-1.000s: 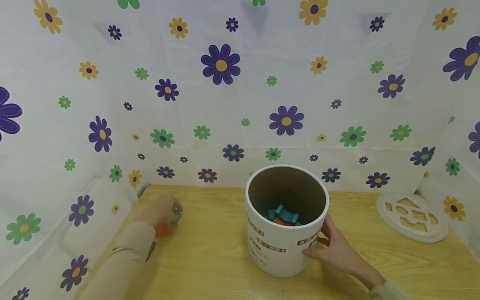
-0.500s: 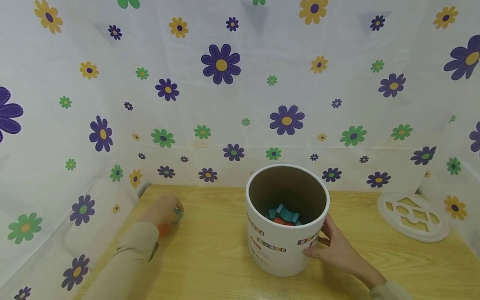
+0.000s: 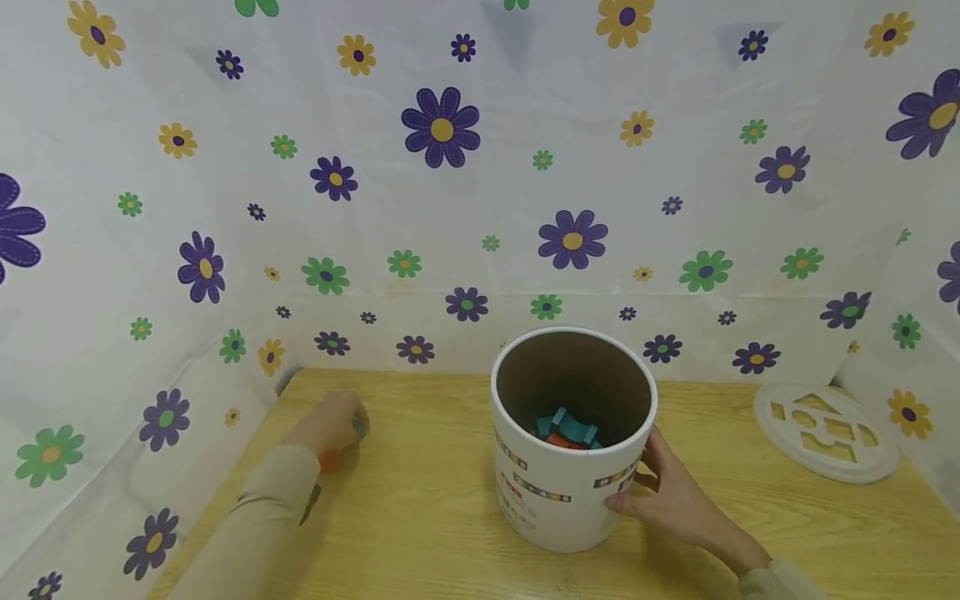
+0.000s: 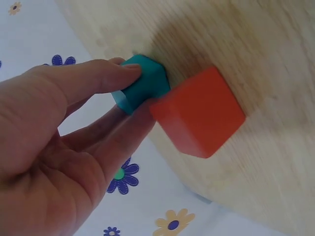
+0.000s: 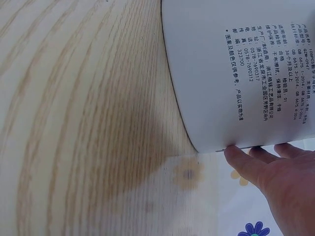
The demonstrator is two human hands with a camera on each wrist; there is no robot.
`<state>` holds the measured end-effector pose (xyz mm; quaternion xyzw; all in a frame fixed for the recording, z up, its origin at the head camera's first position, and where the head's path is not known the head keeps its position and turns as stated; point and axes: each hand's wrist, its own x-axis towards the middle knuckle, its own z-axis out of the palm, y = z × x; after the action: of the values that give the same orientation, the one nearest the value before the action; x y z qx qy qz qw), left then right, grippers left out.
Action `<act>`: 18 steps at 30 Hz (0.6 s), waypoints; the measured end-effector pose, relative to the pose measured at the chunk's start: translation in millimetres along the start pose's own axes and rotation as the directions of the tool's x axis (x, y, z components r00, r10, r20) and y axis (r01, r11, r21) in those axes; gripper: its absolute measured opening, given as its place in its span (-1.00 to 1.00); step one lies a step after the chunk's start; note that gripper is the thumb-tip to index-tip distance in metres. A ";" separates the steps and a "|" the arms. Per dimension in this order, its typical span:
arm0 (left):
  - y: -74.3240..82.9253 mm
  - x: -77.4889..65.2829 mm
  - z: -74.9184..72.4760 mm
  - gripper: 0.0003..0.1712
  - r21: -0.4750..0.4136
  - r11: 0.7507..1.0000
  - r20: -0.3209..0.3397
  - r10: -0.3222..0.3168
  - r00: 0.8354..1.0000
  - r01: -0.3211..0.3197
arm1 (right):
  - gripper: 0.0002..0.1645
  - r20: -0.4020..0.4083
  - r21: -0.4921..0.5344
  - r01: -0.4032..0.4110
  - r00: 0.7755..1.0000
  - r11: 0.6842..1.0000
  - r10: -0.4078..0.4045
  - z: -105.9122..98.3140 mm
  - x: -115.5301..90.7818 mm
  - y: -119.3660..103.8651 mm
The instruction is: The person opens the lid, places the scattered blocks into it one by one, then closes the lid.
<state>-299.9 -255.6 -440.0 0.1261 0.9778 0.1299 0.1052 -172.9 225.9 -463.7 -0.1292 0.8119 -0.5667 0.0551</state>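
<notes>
My left hand (image 3: 330,421) is low over the table's left side. Its thumb and fingers pinch a small teal wooden block (image 4: 145,81). Right beside it is an orange block (image 4: 202,115); whether the two blocks touch I cannot tell. In the head view the hand hides most of the teal block and part of the orange one. My right hand (image 3: 675,500) holds the right side of a white cylindrical bucket (image 3: 551,508), thumb toward the front and fingers round the far side. Teal and red blocks (image 3: 573,429) lie inside the upright bucket.
A pale round plate with shaped cut-outs (image 3: 806,454) lies at the table's back right. Flower-printed white sheeting (image 3: 495,192) encloses the back and sides of the wooden table (image 3: 420,500).
My left hand has shifted very slightly to the right, the teal block still in its fingers. The right hand and the bucket stay in place.
</notes>
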 end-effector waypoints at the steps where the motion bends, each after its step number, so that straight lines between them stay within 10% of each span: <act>1: 2.1 -2.3 -1.4 -0.69 -0.010 1.000 -0.003 -0.006 1.000 0.006 | 0.33 0.000 0.001 0.001 1.000 1.000 -0.001 0.1 0.2 -0.1; 7: 25.5 -17.0 -21.4 -0.67 -0.080 0.997 -0.038 -0.002 0.999 -0.001 | 0.34 -0.001 0.000 -0.016 1.000 1.000 0.016 0.6 0.3 -0.9; 18: 86.5 -37.8 -65.1 -0.75 0.009 0.952 -0.160 0.304 0.939 -0.306 | 0.34 -0.007 -0.007 -0.017 1.000 1.000 0.017 0.1 -0.4 -1.4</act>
<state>-260.6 -199.9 -347.7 0.2645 0.9507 0.1620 0.0062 -172.3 225.4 -462.4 -0.1206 0.8152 -0.5637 0.0568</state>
